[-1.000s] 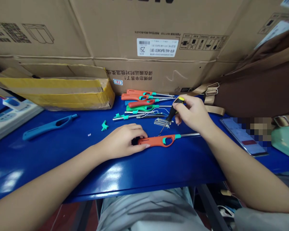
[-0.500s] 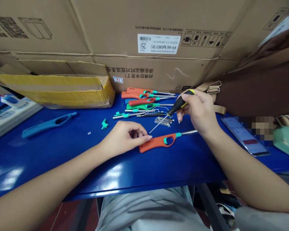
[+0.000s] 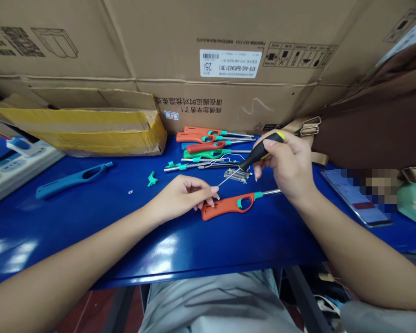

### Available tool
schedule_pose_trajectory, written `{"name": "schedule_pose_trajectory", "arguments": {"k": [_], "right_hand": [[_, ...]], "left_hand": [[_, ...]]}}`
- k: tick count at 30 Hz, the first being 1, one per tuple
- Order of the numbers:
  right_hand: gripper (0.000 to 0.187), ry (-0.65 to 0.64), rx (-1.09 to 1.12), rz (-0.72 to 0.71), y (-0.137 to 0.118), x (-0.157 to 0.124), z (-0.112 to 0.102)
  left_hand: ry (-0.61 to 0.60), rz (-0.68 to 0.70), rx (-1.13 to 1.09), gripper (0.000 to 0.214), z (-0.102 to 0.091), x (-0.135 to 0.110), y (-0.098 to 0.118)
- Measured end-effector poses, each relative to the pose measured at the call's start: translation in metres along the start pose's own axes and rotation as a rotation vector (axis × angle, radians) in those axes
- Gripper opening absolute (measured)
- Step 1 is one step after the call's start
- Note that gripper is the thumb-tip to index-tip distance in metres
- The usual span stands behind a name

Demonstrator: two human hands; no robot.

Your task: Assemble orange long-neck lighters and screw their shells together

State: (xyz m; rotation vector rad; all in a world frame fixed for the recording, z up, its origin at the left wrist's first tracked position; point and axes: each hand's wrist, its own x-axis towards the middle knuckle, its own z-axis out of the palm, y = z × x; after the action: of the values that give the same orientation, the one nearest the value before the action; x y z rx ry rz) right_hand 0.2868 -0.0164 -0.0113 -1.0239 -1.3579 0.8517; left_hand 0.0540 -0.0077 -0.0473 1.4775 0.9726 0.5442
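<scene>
An orange long-nosed lighter with a teal trigger lies on the blue table, its metal tube pointing right. My right hand is closed round a black-and-yellow screwdriver, whose thin shaft slants down-left. My left hand hovers just left of the lighter's handle, with thumb and fingertips pinched at the screwdriver's tip. Whether something tiny sits in that pinch I cannot make out. A small clear plastic part lies behind the lighter.
More orange and green lighters and loose metal tubes lie at the back by large cardboard boxes. A blue lighter shell, a teal trigger piece, a yellow-taped box, a power strip and a phone lie around.
My right hand lifted the screwdriver off the lighter and tilted it flatter. My left hand let go of the lighter's handle and rose to pinch at the screwdriver's tip. The lighter shifted slightly.
</scene>
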Motion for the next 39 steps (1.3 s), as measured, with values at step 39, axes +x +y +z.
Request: {"name": "schedule_pose_trajectory", "arguments": {"k": [39], "right_hand": [[0.031, 0.038, 0.129, 0.061, -0.003, 0.012, -0.009]], "left_hand": [[-0.231, 0.290, -0.072, 0.033, -0.002, -0.014, 0.003]]}}
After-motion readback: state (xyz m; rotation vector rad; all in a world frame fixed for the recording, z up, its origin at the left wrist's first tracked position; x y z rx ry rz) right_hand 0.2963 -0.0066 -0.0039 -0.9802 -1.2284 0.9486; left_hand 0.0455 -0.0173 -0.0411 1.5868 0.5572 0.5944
